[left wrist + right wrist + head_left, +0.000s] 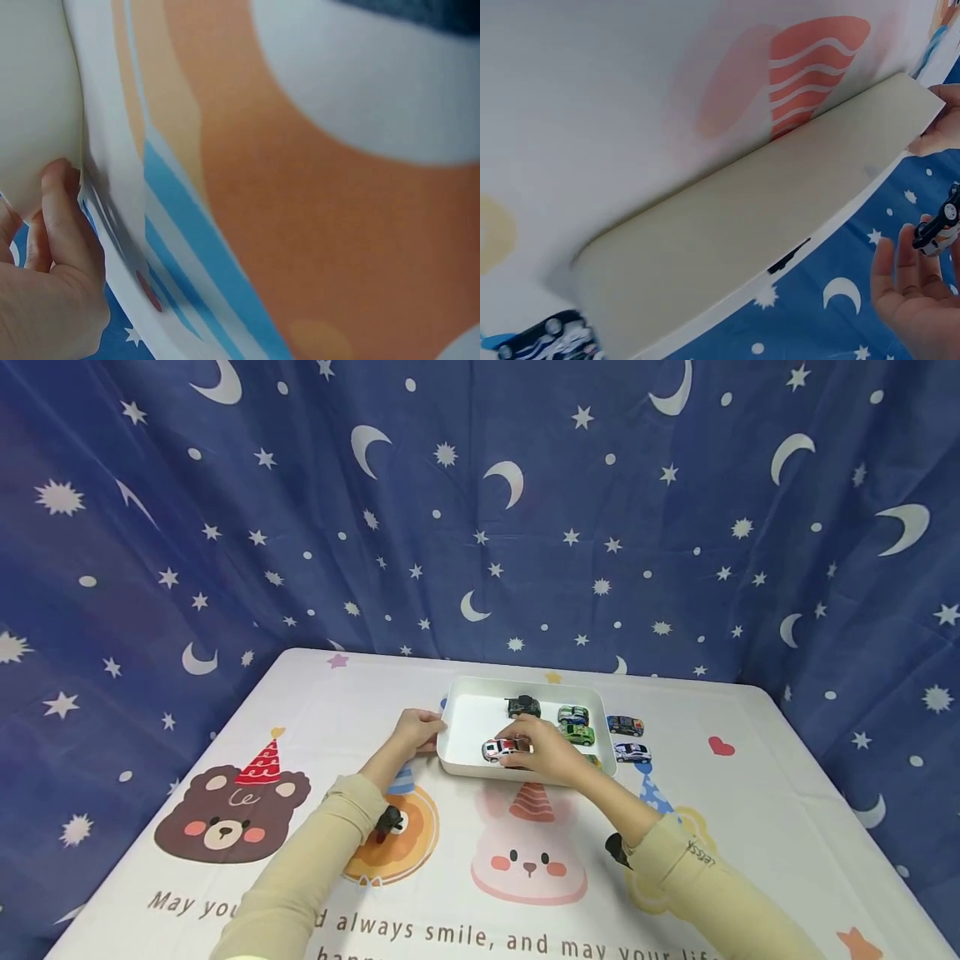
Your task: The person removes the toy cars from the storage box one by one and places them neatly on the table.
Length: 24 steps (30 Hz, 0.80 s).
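My left hand [416, 729] grips the left end of a white tray [467, 714]; in the left wrist view its thumb lies along the tray wall [37, 97]. Over the tray's middle, my right hand [553, 752] pinches a white toy car [498, 748] with red and dark markings. The right wrist view shows this car [939, 234] held up at the fingertips, its wheels visible. Inside the tray are a black toy tank [523, 706], a blue, white and green toy car [573, 715] and a green one [579, 734]. Another car [593, 761] is mostly hidden by my right hand.
Right of the tray, a dark toy car [626, 725] and a white-and-blue one [633, 752] sit on the printed white tablecloth [750, 827]. Behind the table hangs a blue curtain [420, 527] with moons and stars. Black wrist devices [388, 821] show at both sleeves.
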Motion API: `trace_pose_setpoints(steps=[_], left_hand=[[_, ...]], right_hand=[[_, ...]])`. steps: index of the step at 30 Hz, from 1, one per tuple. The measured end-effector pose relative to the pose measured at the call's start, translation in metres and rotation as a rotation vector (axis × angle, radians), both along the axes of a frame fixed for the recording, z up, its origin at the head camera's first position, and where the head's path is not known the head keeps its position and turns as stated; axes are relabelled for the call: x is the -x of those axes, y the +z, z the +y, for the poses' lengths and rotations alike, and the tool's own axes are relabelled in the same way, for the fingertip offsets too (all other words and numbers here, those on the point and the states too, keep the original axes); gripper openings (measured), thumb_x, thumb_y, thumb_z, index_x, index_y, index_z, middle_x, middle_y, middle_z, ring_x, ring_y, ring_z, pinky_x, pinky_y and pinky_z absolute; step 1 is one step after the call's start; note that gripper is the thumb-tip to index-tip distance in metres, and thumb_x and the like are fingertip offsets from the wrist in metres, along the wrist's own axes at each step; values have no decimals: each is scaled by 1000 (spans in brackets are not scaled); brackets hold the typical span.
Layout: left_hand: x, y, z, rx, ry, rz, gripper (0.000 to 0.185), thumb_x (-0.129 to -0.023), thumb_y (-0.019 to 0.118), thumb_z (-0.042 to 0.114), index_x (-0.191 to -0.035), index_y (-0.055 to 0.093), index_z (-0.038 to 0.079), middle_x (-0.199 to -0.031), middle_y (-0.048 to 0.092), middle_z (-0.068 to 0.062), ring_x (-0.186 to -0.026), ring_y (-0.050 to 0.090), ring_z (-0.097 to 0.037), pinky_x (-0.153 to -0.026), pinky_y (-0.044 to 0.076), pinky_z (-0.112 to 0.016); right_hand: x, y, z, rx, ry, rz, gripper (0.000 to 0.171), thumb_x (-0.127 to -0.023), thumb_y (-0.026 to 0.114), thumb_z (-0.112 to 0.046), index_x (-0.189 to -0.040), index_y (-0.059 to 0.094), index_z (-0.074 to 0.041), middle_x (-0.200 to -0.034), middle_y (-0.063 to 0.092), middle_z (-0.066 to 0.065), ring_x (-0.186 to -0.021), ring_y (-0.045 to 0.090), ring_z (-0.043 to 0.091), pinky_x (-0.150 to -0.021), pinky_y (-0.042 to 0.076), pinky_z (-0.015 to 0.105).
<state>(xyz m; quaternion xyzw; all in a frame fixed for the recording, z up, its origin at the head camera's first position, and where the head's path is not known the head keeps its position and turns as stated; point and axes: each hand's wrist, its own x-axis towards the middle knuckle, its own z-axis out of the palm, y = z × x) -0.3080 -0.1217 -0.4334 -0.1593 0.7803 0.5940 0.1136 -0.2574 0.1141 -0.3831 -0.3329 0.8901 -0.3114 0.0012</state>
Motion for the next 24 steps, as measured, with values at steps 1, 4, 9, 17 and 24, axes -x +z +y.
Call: trace_pose_setpoints(steps=[1,4,9,17,24], left_hand=[[0,0,1,2,-5,-4,33,-88,60,9,-120,60,0,-96,65,-10,-62,58,-5,-57,57,-18],[-2,0,3,6,-4,-15,34,-88,60,8,-120,60,-1,-101,65,-12,-64,58,-6,-59,58,-19],[0,1,4,-7,9,-8,34,-88,60,7,-121,60,-2,-108,65,-17,-66,59,-8,-60,59,-21],[2,1,3,6,-5,-20,35,-88,61,10,-121,61,0,-106,66,-15,-63,59,-6,-57,57,-18],[1,1,2,3,-9,-15,37,-88,61,10,-123,59,-1,-112,65,-18,-63,59,-6,-57,58,-19]], right_hand=[[-2,0,4,3,-8,-3,33,-77,76,-16,-106,68,-2,-96,62,9,-74,47,12,-63,46,24],[-9,-2,15,17,-8,-5,35,-77,76,-16,-107,67,-1,-98,64,10,-74,49,12,-64,50,25],[-16,-3,27,44,-6,25,34,-76,77,-14,-106,68,-1,-97,65,10,-78,54,14,-69,53,24],[-26,2,43,44,-57,-9,35,-75,78,-17,-107,69,-5,-97,62,6,-76,51,16,-63,49,23],[-35,3,60,42,-99,-21,35,-75,78,-16,-108,69,-5,-101,62,8,-76,51,11,-65,48,21]])
